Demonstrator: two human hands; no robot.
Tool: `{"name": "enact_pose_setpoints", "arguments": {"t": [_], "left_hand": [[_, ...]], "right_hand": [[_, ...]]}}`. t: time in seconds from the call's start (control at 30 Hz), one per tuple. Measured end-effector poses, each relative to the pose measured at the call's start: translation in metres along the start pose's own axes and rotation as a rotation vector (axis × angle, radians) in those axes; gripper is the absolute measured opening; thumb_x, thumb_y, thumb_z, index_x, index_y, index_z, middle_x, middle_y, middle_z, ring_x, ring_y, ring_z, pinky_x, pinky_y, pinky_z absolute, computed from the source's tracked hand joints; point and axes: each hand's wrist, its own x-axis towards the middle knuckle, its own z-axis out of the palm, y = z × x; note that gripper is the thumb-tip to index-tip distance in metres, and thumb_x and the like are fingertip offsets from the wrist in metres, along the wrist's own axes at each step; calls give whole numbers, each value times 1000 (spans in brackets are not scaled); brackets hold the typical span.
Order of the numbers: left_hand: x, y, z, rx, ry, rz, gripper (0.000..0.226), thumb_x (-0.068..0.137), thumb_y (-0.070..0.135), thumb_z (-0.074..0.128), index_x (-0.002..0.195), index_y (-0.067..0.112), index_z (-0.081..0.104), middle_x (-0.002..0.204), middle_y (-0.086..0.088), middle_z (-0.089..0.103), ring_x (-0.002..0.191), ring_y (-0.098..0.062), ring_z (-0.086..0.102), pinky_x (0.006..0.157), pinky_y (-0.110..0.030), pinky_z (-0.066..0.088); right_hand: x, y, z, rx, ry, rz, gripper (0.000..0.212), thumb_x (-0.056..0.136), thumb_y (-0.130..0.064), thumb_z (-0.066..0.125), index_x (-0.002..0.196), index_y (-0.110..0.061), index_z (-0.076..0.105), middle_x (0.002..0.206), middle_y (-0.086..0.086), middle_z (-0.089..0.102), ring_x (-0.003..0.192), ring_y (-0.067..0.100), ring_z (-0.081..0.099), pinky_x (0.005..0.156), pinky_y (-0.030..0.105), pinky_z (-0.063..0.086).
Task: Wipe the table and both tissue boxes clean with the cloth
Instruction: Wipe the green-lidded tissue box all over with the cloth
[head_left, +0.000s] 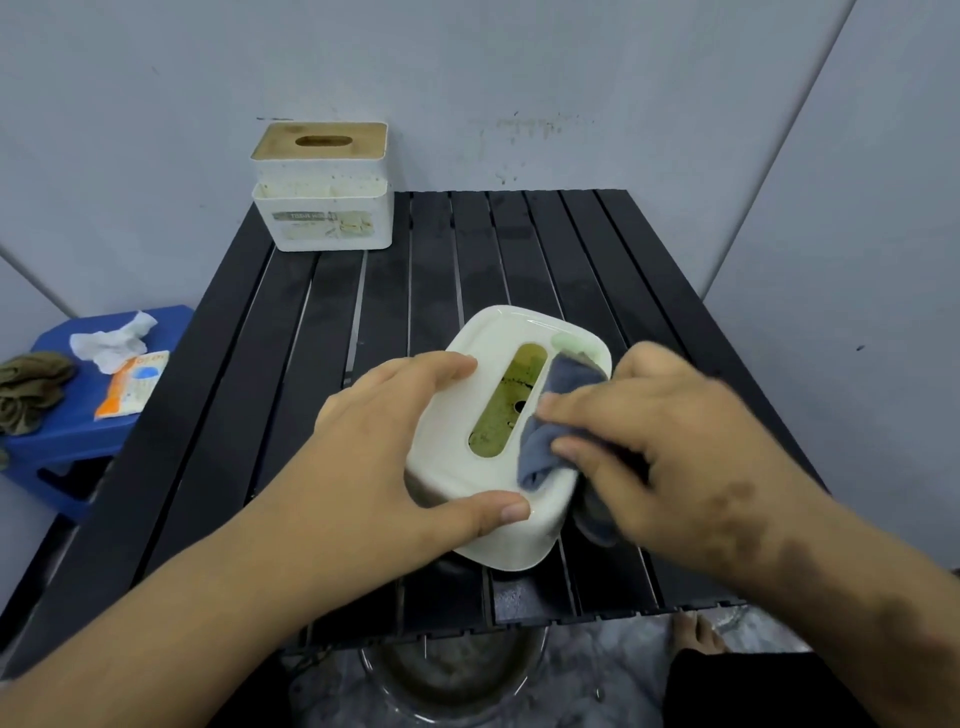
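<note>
A white rounded tissue box (470, 395) with a long greenish slot lies near the front of the black slatted table (291, 364). My left hand (384, 441) grips its left side, fingers over the top and thumb along the front edge. My right hand (670, 436) holds a grey-blue cloth (550, 431) bunched against the box's right top surface; the hand looks blurred. A second white tissue box (324, 208) with a wooden lid stands at the table's back left corner.
A blue stool (78, 431) at the left carries a crumpled white tissue (111, 340), an orange packet (132, 384) and an olive rag (28, 384). A metal basin (452, 680) sits on the floor under the table's front edge. Grey walls close in behind and at the right.
</note>
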Motion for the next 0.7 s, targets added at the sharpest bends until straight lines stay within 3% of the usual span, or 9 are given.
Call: {"name": "enact_pose_setpoints", "arguments": {"t": [0.1,0.27,0.37,0.4,0.47,0.53,0.6,0.7], "left_hand": [[0,-1,0,-2,4,5,103,49,91,60,141,57,31,135,45,32,133,-1,35,111,-30,35],[0,-4,1,11,15,61,101,51,93,57,141,55,32,139,43,33,132,17,25,116,-29,29],[2,-9,-2,33,8,96,94,59,89,55,143,53,33,140,40,36,129,23,22,116,-29,28],[3,-13,-5,12,-21,100,87,65,83,56,143,53,33,141,39,37,133,18,23,117,-31,29],[4,-21,-11,-85,-95,103,71,78,66,62,143,53,36,145,34,43,144,-4,32,117,-41,35],[5,-30,-14,-129,-122,122,66,82,54,66,142,51,39,146,29,49,143,-22,41,114,-47,38],[6,-33,-12,-122,-106,152,64,81,55,68,140,49,42,144,26,51,139,-26,45,113,-48,40],[6,-29,-9,-74,-51,236,50,82,51,70,128,42,53,143,28,52,139,-12,46,116,-52,34]], "right_hand": [[9,16,-7,-26,86,161,21,80,-33,60,97,-36,72,75,-2,62,73,15,46,67,23,43],[3,-12,8,34,33,-73,16,83,-23,65,95,-27,75,85,-9,66,77,17,44,73,26,43],[5,5,0,85,44,-11,19,81,-30,69,98,-27,76,89,-11,66,82,18,56,78,28,47],[6,12,-3,81,53,27,20,80,-32,68,98,-27,75,90,-12,65,84,18,57,79,30,48],[5,18,-6,79,59,84,21,80,-35,67,98,-29,75,90,-13,63,89,14,59,81,29,49],[2,15,-8,110,36,78,20,79,-37,68,96,-30,75,91,-16,63,91,9,59,82,27,49],[-3,5,-10,164,-20,39,19,78,-37,71,95,-29,76,91,-16,63,91,8,60,82,24,48],[-6,-16,-3,180,-5,-6,19,78,-34,72,95,-28,77,87,-15,62,84,9,57,77,21,46]]}}
